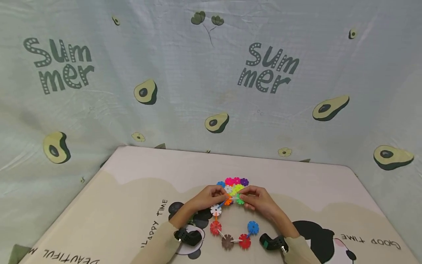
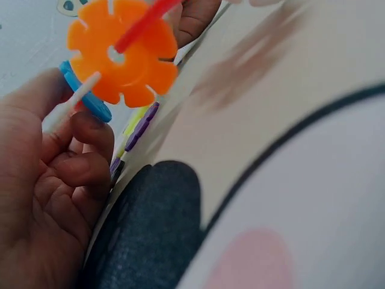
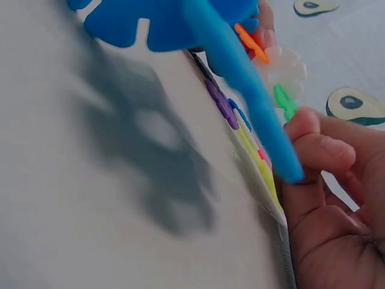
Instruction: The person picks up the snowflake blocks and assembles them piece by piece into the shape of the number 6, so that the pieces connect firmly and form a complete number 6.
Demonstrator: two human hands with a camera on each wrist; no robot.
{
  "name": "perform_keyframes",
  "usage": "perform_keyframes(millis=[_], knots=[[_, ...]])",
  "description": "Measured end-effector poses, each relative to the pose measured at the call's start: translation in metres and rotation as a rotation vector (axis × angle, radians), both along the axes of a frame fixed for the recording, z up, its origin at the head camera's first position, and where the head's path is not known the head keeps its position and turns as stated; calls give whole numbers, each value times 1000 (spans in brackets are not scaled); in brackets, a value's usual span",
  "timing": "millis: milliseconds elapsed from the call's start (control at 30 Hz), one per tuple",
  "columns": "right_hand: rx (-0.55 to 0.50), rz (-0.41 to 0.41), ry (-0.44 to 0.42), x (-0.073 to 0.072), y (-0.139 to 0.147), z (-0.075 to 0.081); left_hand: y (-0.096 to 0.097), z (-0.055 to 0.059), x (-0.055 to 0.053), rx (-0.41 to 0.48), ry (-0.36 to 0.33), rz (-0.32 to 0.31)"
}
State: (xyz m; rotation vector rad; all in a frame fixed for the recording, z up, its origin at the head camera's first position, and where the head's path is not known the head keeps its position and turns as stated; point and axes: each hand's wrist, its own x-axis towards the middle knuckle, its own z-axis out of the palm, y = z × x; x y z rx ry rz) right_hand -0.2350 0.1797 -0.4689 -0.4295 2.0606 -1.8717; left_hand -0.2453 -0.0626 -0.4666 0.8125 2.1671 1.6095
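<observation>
A curved chain of notched plastic flower discs runs toward me, with discs slotted together at right angles. My left hand pinches the chain at an orange disc, near a blue edge-on disc. Between thumb and fingers, my right hand pinches a green disc, beside a whitish disc that bridges to the orange one. Down the chain come a white disc, a red disc, a brown disc, another red disc and a blue end disc. Fingers partly hide the joint.
Just beyond my hands lies a group of loose discs, among them pink, purple and yellow ones. The tabletop cover has panda prints and lettering. A printed curtain hangs behind the table.
</observation>
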Motion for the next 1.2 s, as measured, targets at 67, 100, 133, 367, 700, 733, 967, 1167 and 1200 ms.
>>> perform_keyframes(millis=[67,100,133,367,700,733,967,1167,1200], knots=[[-13,3,-6,-1,0,0,-1,-6,-3,16,-11,6],[-24,4,-8,-1,0,0,-1,-7,-3,18,-16,10],[-39,8,-12,-2,0,0,-1,-7,-4,21,-20,13],[-137,83,-40,-2,-1,-3,-4,-7,-5,52,-28,-17],[-163,74,-27,1,-9,-5,-7,-6,-4,15,-33,-39],[-160,73,-29,1,-11,-5,-7,-6,-4,15,-33,-40],[-148,108,-31,2,-18,-4,-4,-6,-2,10,7,-40],[-91,49,10,2,-17,-3,-2,-4,0,-7,40,-14],[-77,34,12,1,-17,-3,-2,-2,1,-9,44,-11]])
